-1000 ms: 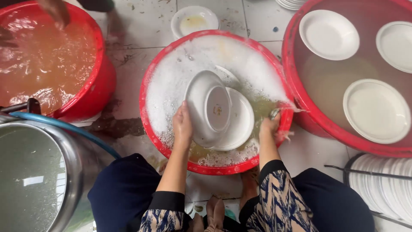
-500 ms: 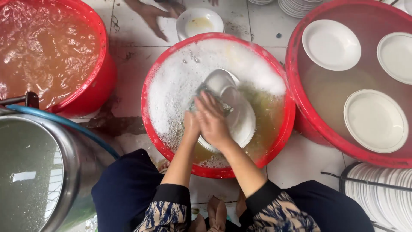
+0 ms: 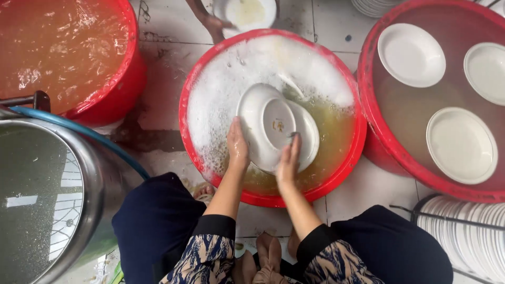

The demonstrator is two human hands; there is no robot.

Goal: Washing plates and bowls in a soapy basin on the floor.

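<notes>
Single head-worn view, looking steeply down from close above a red soapy basin (image 3: 210, 79), tiled floor (image 3: 168, 58) beneath

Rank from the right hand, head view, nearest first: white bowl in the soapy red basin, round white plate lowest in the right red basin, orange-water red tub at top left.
1. White bowl in the soapy basin: touching the right hand.
2. White plate, lowest in the right-side basin: off to the right.
3. Orange-water tub: far upper left.

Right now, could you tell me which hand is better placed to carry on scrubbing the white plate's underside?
Probably the right hand: it lies flat on the white plate, while the left hand grips the plate's edge, steadying it over the soapy red basin.
</notes>
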